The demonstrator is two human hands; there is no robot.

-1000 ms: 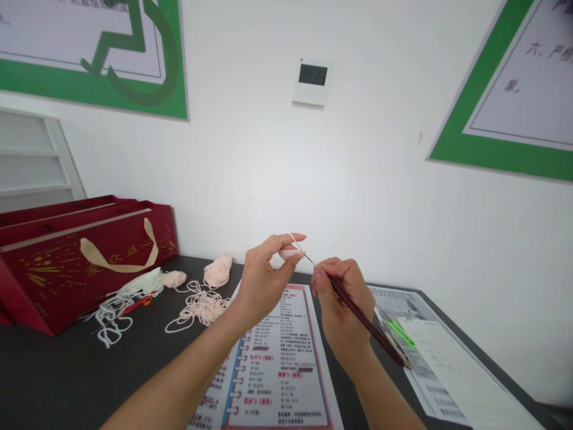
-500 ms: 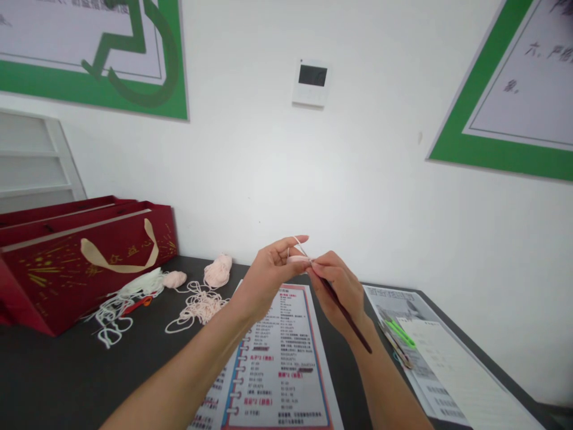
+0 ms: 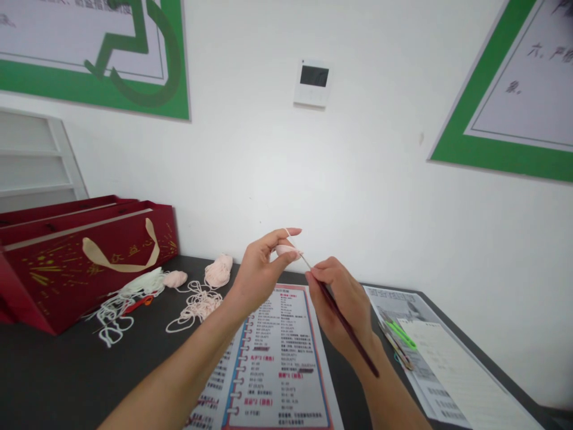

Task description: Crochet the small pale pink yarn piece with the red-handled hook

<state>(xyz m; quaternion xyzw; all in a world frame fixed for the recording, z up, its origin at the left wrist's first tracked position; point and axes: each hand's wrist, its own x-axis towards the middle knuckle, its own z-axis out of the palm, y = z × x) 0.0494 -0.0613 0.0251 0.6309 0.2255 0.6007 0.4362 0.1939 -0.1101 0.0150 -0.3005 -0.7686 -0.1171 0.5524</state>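
Above the far edge of the black tabletop (image 3: 49,382), near its middle, the left hand (image 3: 256,270) pinched a small pale pink yarn piece (image 3: 283,249) between thumb and fingers, its forefinger extended beneath a yarn strand (image 3: 289,236). The right hand (image 3: 341,298) grasped a slender hook (image 3: 351,334) much like a pen; its shaft reached the piece, though whether the tip lay inside a stitch could not be told. A loop might have slipped off had the hook been tilted or withdrawn too far, and the strand might have split had the tip caught only some of its fibres. A slack forefinger would probably have loosened the tension; the tangled pink coils (image 3: 199,304), left of centre towards the far edge, could have knotted under a quick pull. The hook combined a thin metal shaft with a smooth, straight, reddish-brown handle. The yarn appeared soft and matt, wound into a rounded ball (image 3: 218,270) beside the coils. A flat printed sheet (image 3: 308,382) ran towards the near edge; a stiff-looking red bag (image 3: 67,280) with ribbon handles occupied the far left.
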